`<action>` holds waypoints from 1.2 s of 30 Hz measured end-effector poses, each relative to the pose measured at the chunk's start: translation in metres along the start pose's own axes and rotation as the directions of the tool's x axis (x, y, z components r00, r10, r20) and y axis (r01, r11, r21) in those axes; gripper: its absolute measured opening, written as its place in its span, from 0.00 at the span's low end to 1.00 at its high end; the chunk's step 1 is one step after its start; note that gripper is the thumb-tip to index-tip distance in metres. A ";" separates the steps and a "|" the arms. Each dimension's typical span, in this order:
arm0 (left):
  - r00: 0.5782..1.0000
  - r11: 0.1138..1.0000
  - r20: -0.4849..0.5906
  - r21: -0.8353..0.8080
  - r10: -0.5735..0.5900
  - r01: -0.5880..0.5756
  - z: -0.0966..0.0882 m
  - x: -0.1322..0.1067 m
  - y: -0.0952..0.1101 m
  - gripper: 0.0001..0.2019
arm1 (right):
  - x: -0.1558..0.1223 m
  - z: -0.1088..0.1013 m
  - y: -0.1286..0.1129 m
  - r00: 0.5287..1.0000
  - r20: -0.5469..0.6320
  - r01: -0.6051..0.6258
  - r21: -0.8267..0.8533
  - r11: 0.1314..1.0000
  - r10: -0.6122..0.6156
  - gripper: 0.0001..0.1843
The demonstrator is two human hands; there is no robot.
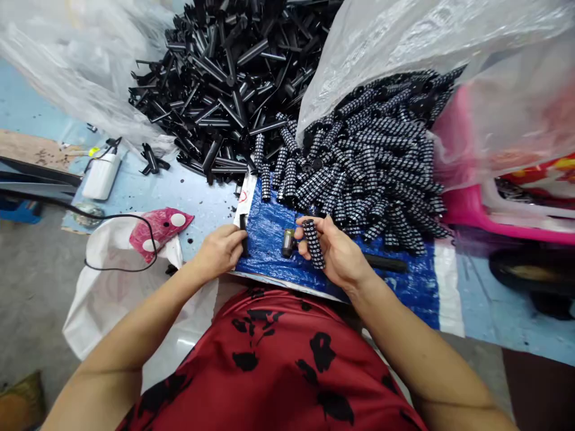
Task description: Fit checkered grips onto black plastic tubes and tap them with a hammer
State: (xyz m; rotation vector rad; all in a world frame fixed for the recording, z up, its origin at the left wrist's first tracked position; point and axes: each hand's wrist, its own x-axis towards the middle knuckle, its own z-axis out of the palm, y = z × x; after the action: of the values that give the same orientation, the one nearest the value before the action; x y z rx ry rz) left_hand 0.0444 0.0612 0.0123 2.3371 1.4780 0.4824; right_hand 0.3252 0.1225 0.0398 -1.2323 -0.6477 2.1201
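My left hand (219, 251) is closed at the left edge of the blue sheet (269, 269), its fingertips pinching a narrow black plastic piece (244, 234) that stands lengthwise. In my right hand (344, 251) lies a black-and-white patterned cylinder (314, 244), gripped between thumb and fingers and tilted slightly. Just left of those fingers, a short cylinder with a dull metallic band (288, 243) rests on the sheet. Behind my right hand spreads a heap of matching patterned cylinders (377, 161). Part of a long black bar (386, 263) shows beside my right wrist.
A big pile of black plastic parts (233, 90) covers the back of the table. Clear plastic sheeting (404, 36) hangs around both heaps. On the right stands a pink bin (462, 197). A white box (102, 175), a black cable (121, 269) and a pink pouch (157, 230) are at left.
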 end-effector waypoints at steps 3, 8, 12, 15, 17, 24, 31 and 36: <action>0.941 0.939 0.101 -0.086 -0.323 0.332 -0.002 0.003 0.008 0.13 | 0.000 0.005 0.003 0.999 0.009 0.053 -0.046 0.998 -0.052 0.40; 0.789 0.761 0.099 -0.218 -0.606 0.611 0.004 0.023 0.002 0.13 | -0.006 0.008 0.008 0.997 -0.052 0.056 -0.026 0.998 -0.057 0.41; 0.782 0.438 0.156 -0.754 -0.604 0.489 0.011 0.030 0.025 0.20 | -0.012 0.003 0.014 0.984 -0.156 0.088 0.020 0.996 -0.083 0.43; 0.814 0.165 0.198 -0.928 -0.546 0.335 0.012 0.039 0.062 0.22 | -0.011 0.005 0.016 0.980 -0.167 0.125 0.063 0.990 -0.113 0.43; 0.831 0.180 0.120 -0.950 -0.544 0.255 0.014 0.048 0.087 0.20 | -0.008 0.012 0.016 0.971 -0.185 0.169 0.099 0.981 -0.149 0.42; 0.895 0.468 -0.079 -0.871 -0.439 0.153 0.034 0.072 0.113 0.18 | 0.000 0.029 0.017 0.942 -0.188 0.267 -0.082 0.960 -0.278 0.41; 0.863 0.225 0.162 -0.927 -0.479 0.299 0.017 0.057 0.106 0.19 | -0.021 -0.022 0.012 0.581 0.510 0.649 -0.761 -0.016 -0.634 0.68; 0.844 0.198 0.185 -0.926 -0.504 0.321 0.013 0.056 0.108 0.28 | -0.026 -0.022 0.008 0.378 0.637 0.613 -0.716 -0.334 -0.672 0.63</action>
State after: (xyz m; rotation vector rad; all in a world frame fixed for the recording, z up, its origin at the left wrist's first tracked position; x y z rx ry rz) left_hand 0.1587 0.0673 0.0557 0.8884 1.2401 1.0399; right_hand 0.3527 0.1010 0.0407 -0.8546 -2.2539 0.3557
